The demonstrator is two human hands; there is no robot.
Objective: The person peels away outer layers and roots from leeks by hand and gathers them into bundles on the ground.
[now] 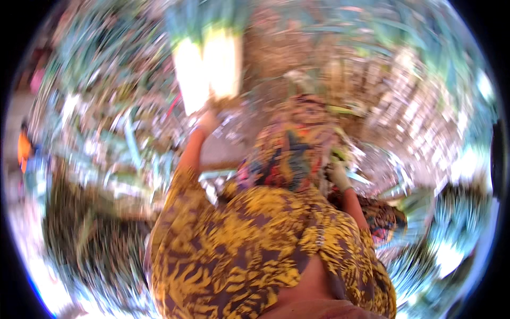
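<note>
Two thick bundles of leeks, a left one [188, 72] and a right one [223, 61], lie side by side ahead of me, white ends toward me and green tops away. My left hand [207, 123] reaches to their near ends and seems to touch them; motion blurs its fingers. Beside my right thigh, my right hand [337, 173] is low, apparently in a pale glove, its fingers curled. Something yellow-green [338, 154] shows just above it, too smeared to name. Patterned cloth [297, 151] covers my legs between the two hands.
Leafy scraps [127, 133] litter the ground at left. More leeks [414, 95] lie in rows at right, roots toward me. Dark green heaps [95, 234] stand behind my left side, with more bundles [459, 223] at far right. A person in orange [24, 149] is at the far left edge.
</note>
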